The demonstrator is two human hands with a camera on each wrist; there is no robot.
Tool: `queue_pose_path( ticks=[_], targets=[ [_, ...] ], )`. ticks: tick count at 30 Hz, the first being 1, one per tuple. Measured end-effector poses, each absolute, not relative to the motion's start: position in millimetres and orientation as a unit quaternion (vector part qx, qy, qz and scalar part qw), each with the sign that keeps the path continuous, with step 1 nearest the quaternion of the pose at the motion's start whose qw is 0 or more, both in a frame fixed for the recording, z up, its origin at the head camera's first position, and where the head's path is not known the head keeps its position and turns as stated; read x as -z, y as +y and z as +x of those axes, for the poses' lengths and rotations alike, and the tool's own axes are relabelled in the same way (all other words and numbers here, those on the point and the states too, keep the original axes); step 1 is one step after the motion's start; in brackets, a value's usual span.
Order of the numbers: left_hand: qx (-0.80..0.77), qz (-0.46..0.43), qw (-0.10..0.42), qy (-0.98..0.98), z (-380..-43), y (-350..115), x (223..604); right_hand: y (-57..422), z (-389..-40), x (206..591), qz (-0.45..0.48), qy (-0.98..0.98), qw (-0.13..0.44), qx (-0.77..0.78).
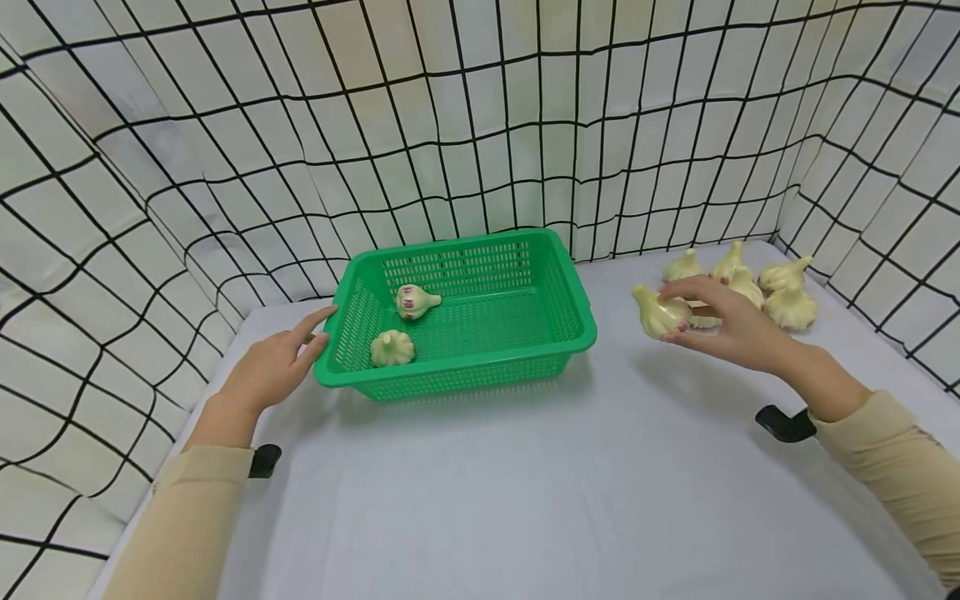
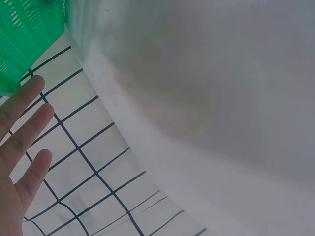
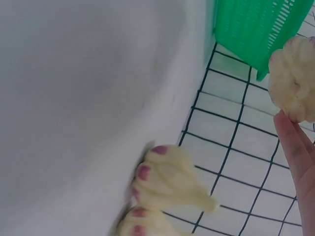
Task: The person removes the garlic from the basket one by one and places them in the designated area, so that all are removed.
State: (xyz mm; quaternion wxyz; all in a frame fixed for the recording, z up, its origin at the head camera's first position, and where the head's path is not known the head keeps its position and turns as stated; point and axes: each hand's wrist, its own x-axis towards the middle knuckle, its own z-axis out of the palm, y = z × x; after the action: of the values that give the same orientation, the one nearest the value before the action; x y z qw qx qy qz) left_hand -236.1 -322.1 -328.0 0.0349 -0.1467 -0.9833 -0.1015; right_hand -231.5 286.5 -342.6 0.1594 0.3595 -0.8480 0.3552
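Note:
My right hand [image 1: 738,325] pinches a garlic bulb [image 1: 660,312] between thumb and fingers, above the table and to the right of the basket. In the right wrist view the root end of that bulb [image 3: 294,78] faces the camera at the fingertips. My left hand [image 1: 273,367] is at the left end of the green plastic basket [image 1: 480,367], its straight fingers right at the rim. Two garlic bulbs lie inside: one [image 1: 412,302] towards the back left, another [image 1: 392,348] at the front left.
Several more garlic bulbs [image 1: 789,307] stand in a group at the back right of the white-covered table [image 1: 480,492], partly behind my right hand. A black grid netting [image 1: 480,133] over white cloth walls the back and both sides.

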Motion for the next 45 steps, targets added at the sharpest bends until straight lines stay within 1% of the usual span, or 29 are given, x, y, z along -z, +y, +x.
queue_pose_path(
  ticks=[9, 20, 24, 31, 45],
  targets=[
    [0.101, -0.153, 0.034, -0.982, -237, -322, 325, 308, -232, 356, 0.344, -0.869, 0.106, -0.340],
    [0.104, -0.150, 0.025, -0.983, -237, -321, 326, 328, -228, 364, 0.335, -0.881, 0.059, -0.327],
    [0.104, -0.150, 0.026, -0.983, -237, -321, 326, 337, -226, 367, 0.317, -0.899, 0.056, -0.297],
    [0.104, -0.149, 0.026, -0.983, -237, -321, 326, 349, -227, 373, 0.309, -0.908, 0.069, -0.275],
    [0.104, -0.146, 0.033, -0.983, -235, -322, 328, 364, -227, 375, 0.278, -0.924, 0.049, -0.257]
  ],
)
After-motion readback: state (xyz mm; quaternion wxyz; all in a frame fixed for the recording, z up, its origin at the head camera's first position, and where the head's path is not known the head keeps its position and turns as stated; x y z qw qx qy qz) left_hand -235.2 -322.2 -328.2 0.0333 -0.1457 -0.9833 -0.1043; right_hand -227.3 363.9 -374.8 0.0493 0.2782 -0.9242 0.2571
